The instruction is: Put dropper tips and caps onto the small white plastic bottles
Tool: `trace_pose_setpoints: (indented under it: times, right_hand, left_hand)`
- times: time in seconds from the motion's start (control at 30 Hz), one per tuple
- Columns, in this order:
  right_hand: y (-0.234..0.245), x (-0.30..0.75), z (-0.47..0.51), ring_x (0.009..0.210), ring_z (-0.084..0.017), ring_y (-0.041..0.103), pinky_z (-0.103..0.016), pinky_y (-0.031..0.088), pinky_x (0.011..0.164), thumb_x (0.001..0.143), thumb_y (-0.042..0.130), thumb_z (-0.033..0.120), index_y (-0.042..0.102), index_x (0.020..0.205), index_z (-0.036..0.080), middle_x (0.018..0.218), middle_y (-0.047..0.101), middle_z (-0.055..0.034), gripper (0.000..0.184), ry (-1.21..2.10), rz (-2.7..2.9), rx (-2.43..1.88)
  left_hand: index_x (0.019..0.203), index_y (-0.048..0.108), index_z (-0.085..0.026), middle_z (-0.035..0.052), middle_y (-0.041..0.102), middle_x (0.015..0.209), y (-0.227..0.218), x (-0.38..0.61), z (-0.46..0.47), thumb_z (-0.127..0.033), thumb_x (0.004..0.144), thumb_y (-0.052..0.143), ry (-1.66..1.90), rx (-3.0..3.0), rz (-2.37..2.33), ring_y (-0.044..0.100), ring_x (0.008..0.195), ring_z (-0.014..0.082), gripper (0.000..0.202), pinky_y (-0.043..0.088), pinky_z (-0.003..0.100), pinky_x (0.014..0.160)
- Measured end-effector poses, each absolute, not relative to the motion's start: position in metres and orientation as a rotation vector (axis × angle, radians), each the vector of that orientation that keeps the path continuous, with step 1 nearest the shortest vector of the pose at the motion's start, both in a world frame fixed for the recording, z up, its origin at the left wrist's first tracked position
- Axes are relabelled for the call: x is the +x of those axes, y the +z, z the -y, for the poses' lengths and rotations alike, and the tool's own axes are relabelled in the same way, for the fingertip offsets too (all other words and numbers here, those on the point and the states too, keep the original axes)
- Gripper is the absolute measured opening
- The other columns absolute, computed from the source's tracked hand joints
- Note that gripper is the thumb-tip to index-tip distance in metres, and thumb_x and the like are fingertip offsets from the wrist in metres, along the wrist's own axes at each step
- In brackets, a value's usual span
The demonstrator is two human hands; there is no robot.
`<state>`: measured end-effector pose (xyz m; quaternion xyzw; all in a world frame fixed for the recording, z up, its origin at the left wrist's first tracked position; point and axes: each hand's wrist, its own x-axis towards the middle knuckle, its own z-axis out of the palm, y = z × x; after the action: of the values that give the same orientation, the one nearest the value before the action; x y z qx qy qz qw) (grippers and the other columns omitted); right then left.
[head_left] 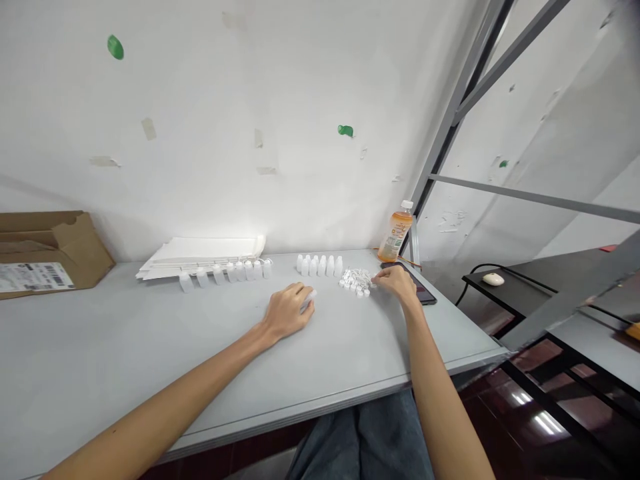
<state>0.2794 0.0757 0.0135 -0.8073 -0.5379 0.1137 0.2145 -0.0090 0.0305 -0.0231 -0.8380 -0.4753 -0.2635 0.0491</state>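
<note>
My left hand [289,311] rests on the grey table [150,360], its fingers curled round a small white bottle [309,301] lying on its side. My right hand [395,281] reaches to the right edge of a pile of small white caps [356,280], fingertips pinched together at the pile; whether a cap is between them is too small to see. Behind the caps stands a short row of white bottles [320,265]. A longer row of several white bottles [227,273] runs further left.
A stack of flat white sheets [200,255] lies by the wall behind the long row. An orange drink bottle [395,232] and a dark phone [423,290] sit at the table's right end. A cardboard box [45,252] stands far left. A grey metal frame [450,127] rises at right.
</note>
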Motion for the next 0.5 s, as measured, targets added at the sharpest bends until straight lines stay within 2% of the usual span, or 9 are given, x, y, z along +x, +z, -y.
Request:
trace_pose_setpoints:
  times: [0.17,0.5]
  right_hand:
    - [0.0133,0.2776,-0.0744,0.093,-0.027,0.065,-0.033,0.044,0.076,0.065,0.070,0.043,0.075,0.077,0.025,0.090,0.072,-0.0069,0.022,0.377,1.593,-2.263]
    - [0.0147,0.2737,-0.0728,0.088,-0.026,0.066,-0.035,0.045,0.077,0.063,0.067,0.033,0.075,0.082,0.024,0.079,0.071,-0.0068,0.022,0.458,1.633,-2.257]
  left_hand:
    - [0.100,0.064,-0.019,0.0037,0.067,0.089,-0.0231,-0.0056,-0.0296,-0.024,0.086,0.048,-0.713,-2.548,1.435,0.062,0.087,0.0184,0.021,0.039,0.026,0.055]
    - [0.095,0.063,-0.019,0.0036,0.065,0.084,-0.0266,-0.0075,-0.0283,-0.021,0.087,0.048,-0.751,-2.521,1.355,0.060,0.082,0.0175,0.017,0.038,0.024,0.056]
